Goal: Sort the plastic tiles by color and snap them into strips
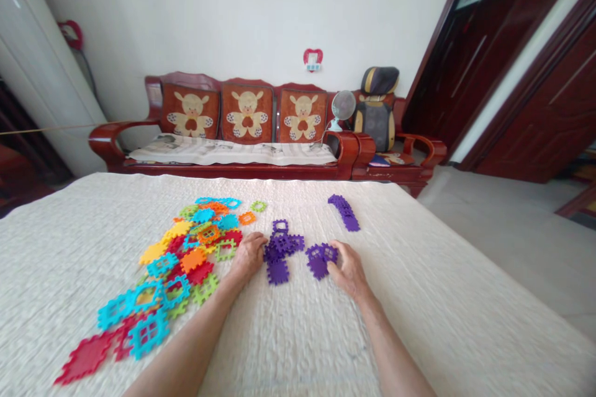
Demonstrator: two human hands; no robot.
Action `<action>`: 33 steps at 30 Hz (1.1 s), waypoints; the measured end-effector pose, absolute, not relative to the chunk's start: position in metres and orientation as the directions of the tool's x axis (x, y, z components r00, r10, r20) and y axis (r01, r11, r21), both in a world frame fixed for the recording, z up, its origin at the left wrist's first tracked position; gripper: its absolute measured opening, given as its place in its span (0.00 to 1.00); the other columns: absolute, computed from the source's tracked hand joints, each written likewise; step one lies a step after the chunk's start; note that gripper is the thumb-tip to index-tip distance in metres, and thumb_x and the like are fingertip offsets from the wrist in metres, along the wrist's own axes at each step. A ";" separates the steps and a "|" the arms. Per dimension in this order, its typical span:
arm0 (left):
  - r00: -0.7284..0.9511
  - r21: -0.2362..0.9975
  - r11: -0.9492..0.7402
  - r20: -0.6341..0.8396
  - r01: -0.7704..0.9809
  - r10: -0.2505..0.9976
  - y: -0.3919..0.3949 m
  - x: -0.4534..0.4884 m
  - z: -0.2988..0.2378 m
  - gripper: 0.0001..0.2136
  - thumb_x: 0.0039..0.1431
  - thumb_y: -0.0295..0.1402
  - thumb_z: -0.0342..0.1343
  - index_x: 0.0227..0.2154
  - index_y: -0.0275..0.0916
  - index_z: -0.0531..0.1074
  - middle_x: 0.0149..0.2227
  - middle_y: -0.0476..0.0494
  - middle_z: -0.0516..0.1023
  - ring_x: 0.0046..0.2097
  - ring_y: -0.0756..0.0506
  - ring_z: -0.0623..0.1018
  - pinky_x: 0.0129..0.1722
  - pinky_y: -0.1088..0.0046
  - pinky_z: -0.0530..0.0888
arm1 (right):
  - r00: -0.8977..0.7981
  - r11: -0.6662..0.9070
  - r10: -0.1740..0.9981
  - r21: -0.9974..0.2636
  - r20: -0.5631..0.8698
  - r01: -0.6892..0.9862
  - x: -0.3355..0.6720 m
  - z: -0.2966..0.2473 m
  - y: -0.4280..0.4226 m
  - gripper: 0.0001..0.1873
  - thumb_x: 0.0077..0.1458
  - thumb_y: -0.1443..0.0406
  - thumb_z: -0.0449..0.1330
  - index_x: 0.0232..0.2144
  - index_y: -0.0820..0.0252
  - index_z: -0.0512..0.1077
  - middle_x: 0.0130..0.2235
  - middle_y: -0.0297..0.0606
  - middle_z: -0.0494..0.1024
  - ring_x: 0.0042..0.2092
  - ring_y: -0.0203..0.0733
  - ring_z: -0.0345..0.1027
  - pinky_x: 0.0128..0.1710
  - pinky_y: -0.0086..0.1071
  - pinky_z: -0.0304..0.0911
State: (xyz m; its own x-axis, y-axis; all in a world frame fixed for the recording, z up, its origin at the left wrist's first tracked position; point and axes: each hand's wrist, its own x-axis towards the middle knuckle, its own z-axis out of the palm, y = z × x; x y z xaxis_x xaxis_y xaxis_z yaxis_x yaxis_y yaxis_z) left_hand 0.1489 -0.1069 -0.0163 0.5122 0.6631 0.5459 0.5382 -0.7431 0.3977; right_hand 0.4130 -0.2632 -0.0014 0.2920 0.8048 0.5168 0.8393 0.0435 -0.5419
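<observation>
Far left, on the cream quilted cover [69, 242]: a loose spread of flat plastic tiles [172, 267] with notched edges, in red, teal, orange, yellow and green, running from the near left corner up toward the middle. Largest red tile [86, 356] nearest the near edge, teal lattice tile [148, 332] just beside it. Small orange tile [247, 218] and small green tile [258, 205] lying apart at the far right end of the spread.

Next, left hand [248, 255], palm down, fingers curled loosely, resting at the right edge of the colored spread and touching the left side of a cluster of purple tiles [282, 243]. Closed grip on any tile impossible to confirm from here. One purple square tile [278, 272] lying flat just below the cluster, one open purple frame [280, 226] just above it.

Then right hand [348, 270], fingers bent, fingertips pinching a small joined pair of purple tiles [320, 256] against the cover, near the cluster but apart from it.

Farther right and further back: a short row of stacked purple tiles [344, 211], lying alone, well apart from both hands.

Behind the bed: a dark red wooden bench [233, 167] with three bear cushions [246, 113], a small fan [343, 107], a backpack-shaped cushion [377, 115], and wooden doors [535, 93] at far right.
</observation>
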 end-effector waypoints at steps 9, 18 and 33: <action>0.513 0.371 -0.751 0.560 0.547 0.651 -0.109 0.147 -0.012 0.16 0.53 0.24 0.44 0.37 0.38 0.77 0.44 0.41 0.78 0.45 0.45 0.77 0.48 0.67 0.75 | 0.382 -0.005 0.714 -0.542 0.587 0.841 0.416 0.003 -0.261 0.28 0.43 0.69 0.53 0.50 0.61 0.66 0.52 0.47 0.70 0.55 0.49 0.62 0.57 0.43 0.58; 0.521 0.339 -0.761 0.572 0.553 0.633 -0.106 0.147 -0.016 0.16 0.54 0.24 0.44 0.37 0.37 0.77 0.44 0.40 0.78 0.45 0.45 0.77 0.48 0.67 0.75 | 0.481 -0.325 0.727 -0.370 0.490 0.870 0.407 0.003 -0.269 0.25 0.45 0.60 0.61 0.47 0.63 0.69 0.39 0.46 0.72 0.43 0.51 0.66 0.46 0.43 0.60; 0.482 0.341 -0.791 0.648 0.509 0.589 -0.101 0.149 -0.023 0.15 0.55 0.26 0.45 0.35 0.39 0.78 0.41 0.41 0.79 0.43 0.45 0.79 0.45 0.68 0.77 | 0.602 -0.396 0.568 -0.455 0.561 0.797 0.490 0.002 -0.232 0.24 0.51 0.60 0.56 0.49 0.64 0.68 0.44 0.47 0.75 0.45 0.49 0.69 0.47 0.39 0.61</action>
